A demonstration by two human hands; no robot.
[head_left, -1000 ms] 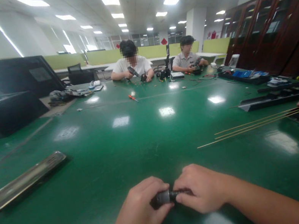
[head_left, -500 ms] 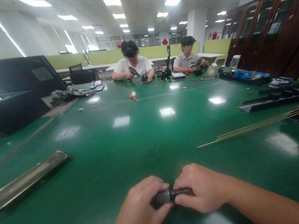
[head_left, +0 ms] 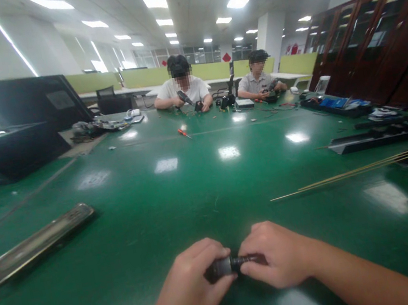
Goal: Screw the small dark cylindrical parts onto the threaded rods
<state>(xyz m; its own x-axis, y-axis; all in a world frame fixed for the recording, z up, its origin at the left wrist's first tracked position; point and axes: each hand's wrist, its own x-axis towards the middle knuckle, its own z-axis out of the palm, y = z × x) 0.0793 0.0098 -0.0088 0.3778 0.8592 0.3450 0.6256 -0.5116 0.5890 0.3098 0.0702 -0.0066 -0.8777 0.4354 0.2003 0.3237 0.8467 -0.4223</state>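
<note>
No lettering is legible; the pale sheet [head_left: 59, 100] on the dark panel [head_left: 21, 100] is too blurred to read.

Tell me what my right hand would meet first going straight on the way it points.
Most likely the thick end of the dark part, just ahead of your right hand and gripped by your left hand; depth leaves unclear whether that left hand comes first.
</note>
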